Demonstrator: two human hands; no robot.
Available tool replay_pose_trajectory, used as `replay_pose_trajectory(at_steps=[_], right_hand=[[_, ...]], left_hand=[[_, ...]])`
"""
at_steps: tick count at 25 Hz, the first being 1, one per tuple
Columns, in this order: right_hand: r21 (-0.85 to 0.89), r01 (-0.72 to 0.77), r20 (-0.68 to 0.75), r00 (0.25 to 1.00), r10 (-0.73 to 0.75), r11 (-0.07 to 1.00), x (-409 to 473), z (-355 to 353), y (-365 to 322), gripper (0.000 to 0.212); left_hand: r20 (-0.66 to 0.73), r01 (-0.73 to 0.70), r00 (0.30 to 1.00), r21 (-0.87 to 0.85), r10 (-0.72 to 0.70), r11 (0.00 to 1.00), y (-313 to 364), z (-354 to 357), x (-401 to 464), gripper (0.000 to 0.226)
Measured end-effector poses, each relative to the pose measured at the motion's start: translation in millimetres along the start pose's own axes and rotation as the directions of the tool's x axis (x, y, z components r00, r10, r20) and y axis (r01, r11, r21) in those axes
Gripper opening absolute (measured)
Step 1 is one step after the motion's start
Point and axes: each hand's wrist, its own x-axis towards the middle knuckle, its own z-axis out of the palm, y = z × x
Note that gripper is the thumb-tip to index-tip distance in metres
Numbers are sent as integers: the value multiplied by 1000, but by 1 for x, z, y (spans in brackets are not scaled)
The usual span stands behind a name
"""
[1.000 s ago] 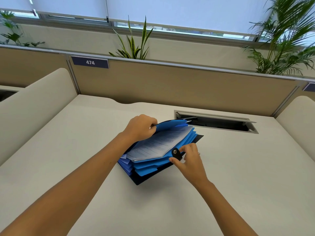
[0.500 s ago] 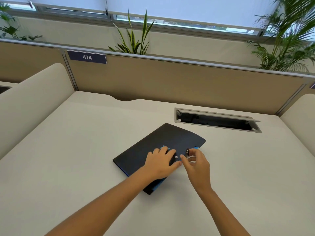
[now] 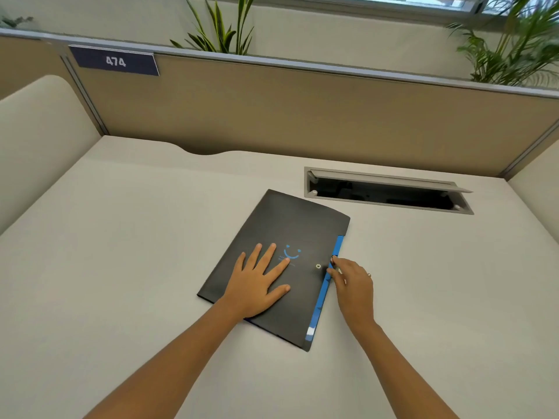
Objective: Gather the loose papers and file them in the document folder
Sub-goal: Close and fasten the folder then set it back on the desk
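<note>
A black document folder [image 3: 290,225] with a blue smile mark lies closed on the beige desk [image 3: 121,267], slanted, its blue inner edge showing along the right side. My left hand [image 3: 257,282] rests flat on the cover, fingers spread. My right hand [image 3: 351,282] sits at the folder's right edge, fingertips touching the blue strip beside a small round snap [image 3: 318,266]. No loose papers are visible; the folder's contents are hidden under the cover.
An open cable slot [image 3: 384,193] with a raised grey lid is set into the desk behind the folder on the right. Tan partition panels [image 3: 302,116] wall the back and sides, one with a "474" sign [image 3: 116,61]. Plants stand behind the partition.
The folder, open with papers showing a second ago, is now closed flat. My left hand let go of the cover and spread flat on it; my right hand shifted to the right edge.
</note>
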Motion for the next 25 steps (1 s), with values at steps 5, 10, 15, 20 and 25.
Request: replay_pose_trajectory(at_steps=[5,10,15,20,25], right_hand=[[-106,201,57,979,-195,974,5,16,-2,29],[-273,321,168,944,-283,907,-2,22,3,46],[-378,332,215,939,-267,864,-2,22,-1,60],[-428,374,241,924,-295,823,5,22,-7,56],[-439,369,289,921,-260,820,11,21,-16,49]], left_hand=[[-90,57,994,-14,-58,998,3,10,-1,62],[-130,82,988,-23,-85,996,4,12,-3,61],[-135,81,987,-17,-83,997,4,13,-2,61],[-130,82,988,-7,-83,997,4,15,-2,61],[-123,88,989,-9,-88,996,4,16,-2,61]])
